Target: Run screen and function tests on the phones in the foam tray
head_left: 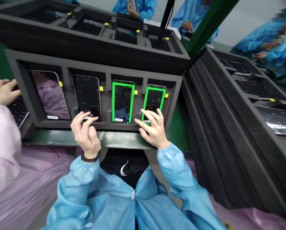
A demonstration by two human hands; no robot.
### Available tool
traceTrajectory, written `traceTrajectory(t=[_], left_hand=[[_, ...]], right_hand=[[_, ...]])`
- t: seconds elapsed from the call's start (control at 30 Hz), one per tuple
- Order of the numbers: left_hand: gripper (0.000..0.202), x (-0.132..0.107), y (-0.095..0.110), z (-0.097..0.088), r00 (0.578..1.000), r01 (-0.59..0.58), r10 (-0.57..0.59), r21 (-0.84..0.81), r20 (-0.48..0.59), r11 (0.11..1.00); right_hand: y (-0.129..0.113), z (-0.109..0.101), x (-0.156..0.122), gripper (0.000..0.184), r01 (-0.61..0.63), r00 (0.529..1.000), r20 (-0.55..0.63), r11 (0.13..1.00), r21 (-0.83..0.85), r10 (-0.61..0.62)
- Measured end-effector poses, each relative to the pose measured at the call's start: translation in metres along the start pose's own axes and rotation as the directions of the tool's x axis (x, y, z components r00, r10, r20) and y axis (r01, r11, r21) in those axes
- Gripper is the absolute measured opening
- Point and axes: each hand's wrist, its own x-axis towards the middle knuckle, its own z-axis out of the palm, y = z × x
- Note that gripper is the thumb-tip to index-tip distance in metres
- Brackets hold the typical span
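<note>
A dark grey foam tray (pixel 66 65) in front of me holds several phones standing in slots. My left hand (pixel 86 132), with a bead bracelet on the wrist, hovers by the bottom of the second phone (pixel 86 95), fingers spread and holding nothing. My right hand (pixel 152 127) has its fingers spread over the lower end of the rightmost phone (pixel 154 100), which shows a green outline on its screen. The third phone (pixel 123 102) also shows a green outline. The leftmost phone (pixel 50 94) reflects pink.
A second foam tray (pixel 90 48) of phones stands behind the first. More trays (pixel 231 105) stack at the right. Another person's hand (pixel 1 91) rests on a keyboard (pixel 18 110) at the left. People in blue coats (pixel 143 8) work at the back.
</note>
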Motion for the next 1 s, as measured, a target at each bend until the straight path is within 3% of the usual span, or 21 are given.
traceTrajectory(t=[0.07,0.17,0.33,0.67,0.8,1.0], left_hand=[[0.042,0.001,0.000,0.000,0.997,0.074,-0.073,0.010,-0.027,0.997],[0.039,0.002,-0.001,0.001,0.995,0.096,-0.096,-0.021,-0.038,0.995],[0.038,0.002,-0.003,0.002,0.993,0.099,-0.104,-0.086,-0.056,0.991],[0.037,0.002,-0.003,0.001,0.987,0.151,-0.155,-0.087,-0.036,0.985],[0.037,0.001,-0.005,0.001,0.987,0.155,-0.160,-0.104,-0.034,0.982],[0.035,0.001,-0.004,0.002,0.987,0.150,-0.154,-0.099,-0.038,0.984]], right_hand=[[-0.013,0.005,0.016,0.027,0.097,0.993,0.061,0.995,0.035,-0.099],[-0.031,0.015,0.040,0.028,0.199,0.967,0.144,0.977,0.076,-0.208],[-0.043,0.027,0.060,0.030,0.254,0.942,0.188,0.958,0.134,-0.277],[-0.014,0.001,0.048,0.024,0.252,0.955,0.136,0.963,0.097,-0.263],[0.000,-0.007,0.043,0.033,0.204,0.968,0.131,0.976,0.073,-0.213],[-0.003,-0.005,0.041,0.030,0.208,0.977,0.041,0.975,0.082,-0.211]])
